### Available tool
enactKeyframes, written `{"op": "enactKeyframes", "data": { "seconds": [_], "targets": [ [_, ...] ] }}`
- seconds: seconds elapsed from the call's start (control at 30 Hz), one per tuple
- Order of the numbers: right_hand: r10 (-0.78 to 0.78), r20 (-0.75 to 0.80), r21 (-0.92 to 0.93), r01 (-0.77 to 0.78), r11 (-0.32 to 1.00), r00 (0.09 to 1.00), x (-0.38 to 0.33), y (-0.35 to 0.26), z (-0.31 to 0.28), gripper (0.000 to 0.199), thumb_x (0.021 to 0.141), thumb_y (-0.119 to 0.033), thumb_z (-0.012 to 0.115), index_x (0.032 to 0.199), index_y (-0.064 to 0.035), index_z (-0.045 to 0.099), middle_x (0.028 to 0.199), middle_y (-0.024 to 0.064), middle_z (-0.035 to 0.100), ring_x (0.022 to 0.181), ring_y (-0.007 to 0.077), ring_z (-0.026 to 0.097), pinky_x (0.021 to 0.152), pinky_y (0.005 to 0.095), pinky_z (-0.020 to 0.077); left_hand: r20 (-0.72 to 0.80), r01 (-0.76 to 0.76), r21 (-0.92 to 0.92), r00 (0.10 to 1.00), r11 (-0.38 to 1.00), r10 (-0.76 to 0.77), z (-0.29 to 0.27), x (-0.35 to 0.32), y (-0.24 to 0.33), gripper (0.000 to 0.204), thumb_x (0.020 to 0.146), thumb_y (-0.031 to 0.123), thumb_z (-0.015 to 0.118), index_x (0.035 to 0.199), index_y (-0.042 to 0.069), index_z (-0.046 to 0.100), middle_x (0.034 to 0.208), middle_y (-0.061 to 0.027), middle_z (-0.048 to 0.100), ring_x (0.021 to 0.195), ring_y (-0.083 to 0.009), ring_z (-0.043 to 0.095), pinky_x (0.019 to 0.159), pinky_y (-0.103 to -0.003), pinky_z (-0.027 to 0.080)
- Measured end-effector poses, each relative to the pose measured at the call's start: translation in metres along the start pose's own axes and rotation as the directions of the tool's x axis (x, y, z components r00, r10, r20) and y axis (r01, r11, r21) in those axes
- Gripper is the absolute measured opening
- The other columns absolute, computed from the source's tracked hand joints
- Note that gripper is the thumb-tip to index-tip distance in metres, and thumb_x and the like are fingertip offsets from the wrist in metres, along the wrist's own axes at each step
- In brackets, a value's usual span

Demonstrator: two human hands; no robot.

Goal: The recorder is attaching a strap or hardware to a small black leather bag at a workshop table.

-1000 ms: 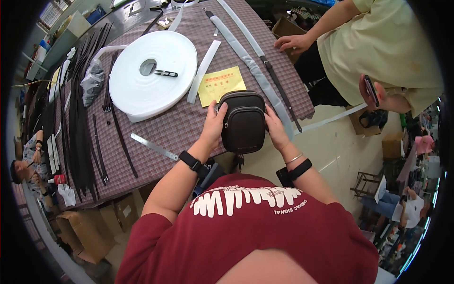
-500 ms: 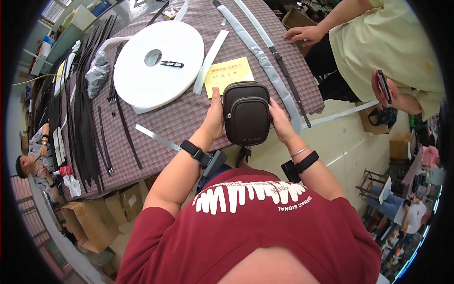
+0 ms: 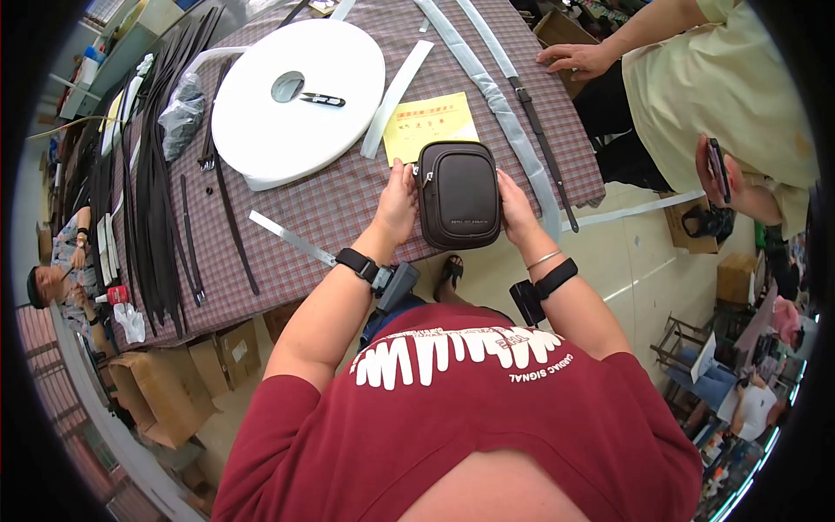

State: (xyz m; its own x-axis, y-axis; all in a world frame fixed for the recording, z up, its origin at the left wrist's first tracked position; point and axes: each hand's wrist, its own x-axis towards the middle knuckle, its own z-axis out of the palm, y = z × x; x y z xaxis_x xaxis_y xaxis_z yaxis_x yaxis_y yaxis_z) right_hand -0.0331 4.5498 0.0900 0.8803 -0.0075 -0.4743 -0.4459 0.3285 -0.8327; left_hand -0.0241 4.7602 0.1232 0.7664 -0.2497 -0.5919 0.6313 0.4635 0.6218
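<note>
Between my hands is a small dark brown leather pouch bag (image 3: 464,193) with rounded corners, a front pocket and silver zip pulls. My left hand (image 3: 398,202) grips its left side, thumb up near the zip pull. On the opposite side my right hand (image 3: 517,207) holds the edge, with its fingers partly hidden behind the bag. The bag is held up at the table's near edge, its front facing me. Just beyond it lies a yellow paper slip (image 3: 430,122) with writing, its lower part covered by the bag.
A large white roll (image 3: 252,130) lies on the checked tablecloth (image 3: 322,204), with black thread snips (image 3: 323,99) on top. Dark straps (image 3: 161,226) hang along the left. A wrapped strap (image 3: 487,96) and a buckled strap (image 3: 541,139) lie right. A co-worker's hand (image 3: 576,60) rests on the table.
The bag now shows its front more squarely and its left side less. My hands have shifted slightly with it, and the whole view has moved a little.
</note>
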Motion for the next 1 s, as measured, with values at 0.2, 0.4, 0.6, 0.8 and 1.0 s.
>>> {"op": "enactKeyframes", "data": {
  "seconds": [0.2, 0.4, 0.6, 0.8, 1.0],
  "targets": [
    [-0.094, -0.052, -0.284, 0.075, 0.956, 0.994, -0.002, 0.006, 0.013, 0.048, 0.092, -0.024, 0.046, 0.133, 0.0002, 0.036, 0.127, 0.0146, 0.048, 0.115, 0.0198, 0.047, 0.095, 0.0289, 0.0358, 0.14, -0.022, -0.023, 0.99, 0.999, 0.025, -0.005, -0.001, -0.012, 0.069, 0.093, 0.051, 0.031, 0.141, 0.004, 0.018, 0.144, -0.0107, 0.025, 0.13, -0.023, 0.027, 0.106, -0.032, 0.021],
    [-0.162, -0.111, -0.488, 0.089, 0.868, 0.98, -0.01, 0.0, 0.013, 0.047, 0.091, -0.025, 0.045, 0.13, 0.0003, 0.038, 0.125, 0.0196, 0.049, 0.116, 0.0257, 0.047, 0.095, 0.0323, 0.0365, 0.015, -0.114, 0.089, 0.993, 0.99, 0.113, -0.009, -0.003, -0.027, 0.06, 0.095, 0.044, 0.033, 0.137, 0.001, 0.027, 0.141, -0.012, 0.031, 0.129, -0.0211, 0.029, 0.106, -0.031, 0.023],
    [-0.348, 0.018, -0.705, 0.258, 0.66, 0.937, -0.027, 0.009, 0.02, 0.061, 0.088, -0.037, 0.049, 0.133, 0.0008, 0.033, 0.13, 0.0256, 0.04, 0.122, 0.0354, 0.039, 0.101, 0.0387, 0.0312, 0.09, -0.361, 0.807, 0.857, 0.468, 0.507, -0.001, -0.015, -0.056, 0.073, 0.091, 0.035, 0.046, 0.141, 0.0, 0.006, 0.142, -0.0315, 0.011, 0.134, -0.041, 0.012, 0.107, -0.04, 0.019],
    [-0.421, 0.077, -0.795, 0.31, 0.521, 0.904, -0.039, 0.01, 0.036, 0.069, 0.085, -0.036, 0.055, 0.136, 0.0016, 0.027, 0.135, 0.0235, 0.034, 0.125, 0.0338, 0.035, 0.103, 0.0371, 0.0278, 0.11, -0.382, 0.822, 0.834, 0.422, 0.541, -0.002, -0.013, -0.061, 0.074, 0.09, 0.028, 0.049, 0.142, 0.004, 0.003, 0.141, -0.0317, 0.011, 0.133, -0.0429, 0.014, 0.106, -0.043, 0.021],
    [-0.479, 0.088, -0.809, 0.343, 0.477, 0.873, -0.037, 0.017, 0.035, 0.062, 0.086, -0.03, 0.055, 0.134, 0.001, 0.031, 0.131, 0.0225, 0.039, 0.122, 0.0336, 0.039, 0.102, 0.0369, 0.0306, 0.137, -0.357, 0.89, 0.803, 0.284, 0.58, -0.005, -0.006, -0.071, 0.071, 0.09, 0.026, 0.048, 0.142, 0.009, 0.003, 0.141, -0.0321, 0.011, 0.13, -0.0459, 0.02, 0.103, -0.045, 0.027]
  ]
}}
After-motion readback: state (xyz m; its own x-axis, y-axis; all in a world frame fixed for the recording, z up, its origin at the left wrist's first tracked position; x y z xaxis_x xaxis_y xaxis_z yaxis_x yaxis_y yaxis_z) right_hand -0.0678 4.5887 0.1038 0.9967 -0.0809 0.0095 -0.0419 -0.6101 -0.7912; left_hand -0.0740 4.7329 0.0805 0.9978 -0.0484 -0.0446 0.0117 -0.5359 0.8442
